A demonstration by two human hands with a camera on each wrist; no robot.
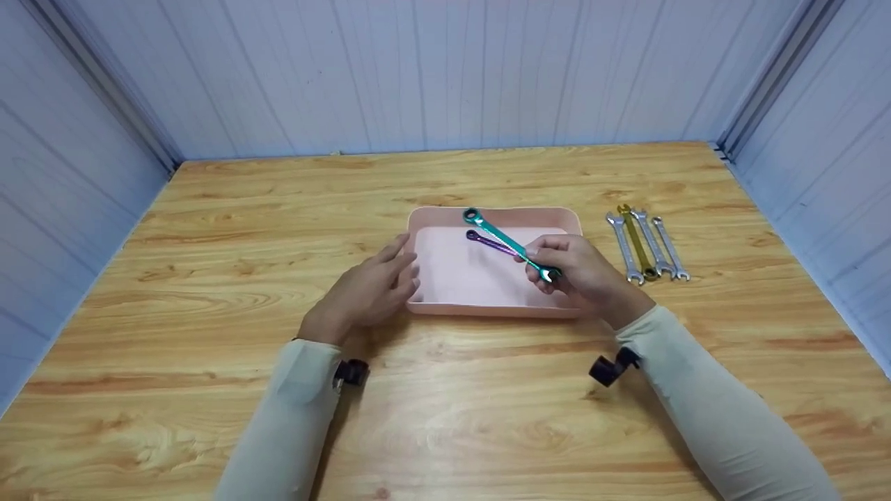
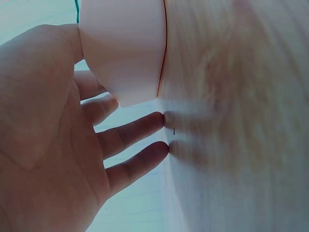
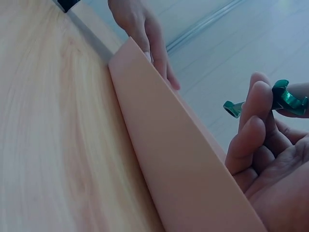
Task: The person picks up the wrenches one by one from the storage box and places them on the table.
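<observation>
My right hand (image 1: pixel 581 271) grips a shiny green combination wrench (image 1: pixel 505 241) over the pink tray (image 1: pixel 487 310). The wrench's ring end points to the far left, its open end toward me. A smaller purple wrench (image 1: pixel 493 243) shows beneath it, one end hidden by my fingers; I cannot tell whether my hand holds it too. My left hand (image 1: pixel 365 289) is at the tray's left wall, fingers extended. In the left wrist view, two fingertips (image 2: pixel 157 121) reach down to the table beside the tray wall (image 2: pixel 123 53).
Right of the tray, several wrenches lie side by side: silver ones (image 1: pixel 626 250) and a gold one (image 1: pixel 637 243). The wooden table (image 1: pixel 278 209) is enclosed by pale panel walls (image 1: pixel 452 76) at the back and sides.
</observation>
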